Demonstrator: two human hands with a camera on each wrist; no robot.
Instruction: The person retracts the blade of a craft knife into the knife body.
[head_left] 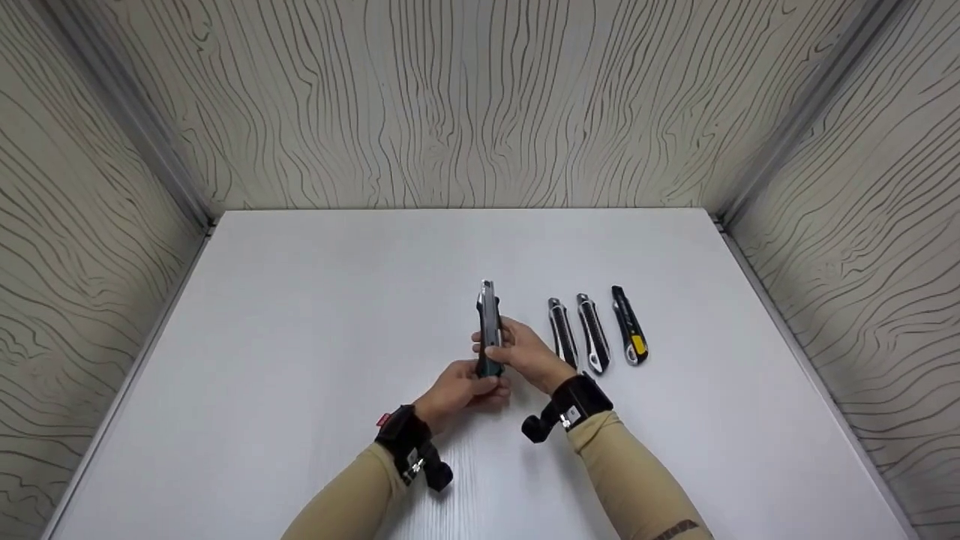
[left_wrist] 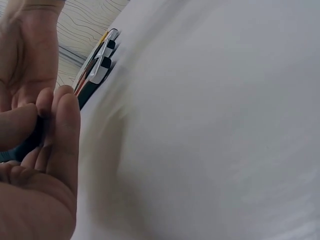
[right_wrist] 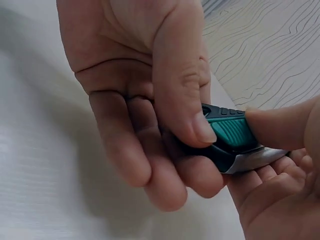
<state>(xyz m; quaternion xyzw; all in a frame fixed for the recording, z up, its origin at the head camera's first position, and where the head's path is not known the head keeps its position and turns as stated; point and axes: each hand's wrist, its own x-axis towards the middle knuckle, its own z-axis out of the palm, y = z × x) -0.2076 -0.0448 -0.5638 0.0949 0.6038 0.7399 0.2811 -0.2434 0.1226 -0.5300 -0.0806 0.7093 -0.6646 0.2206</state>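
A grey metal utility knife (head_left: 489,319) with a black and teal grip is held up over the table, its nose pointing to the far side. My right hand (head_left: 531,354) grips it about the middle, thumb lying on the body. At the near end, my left hand (head_left: 461,388) pinches the butt between thumb and fingers. Close up in the right wrist view, the left thumb (right_wrist: 182,95) presses beside a ribbed teal part (right_wrist: 232,132). The left wrist view shows only the dark butt of the knife (left_wrist: 32,140); the rest is hidden by fingers.
Right of the hands lie two black-and-silver cutter knives (head_left: 561,326) (head_left: 594,334), the nearer one partly behind my right wrist. Farther right is a black cutter with a yellow piece (head_left: 630,326). They rest on a white table (head_left: 337,300) enclosed by wood-grain panels (head_left: 450,105).
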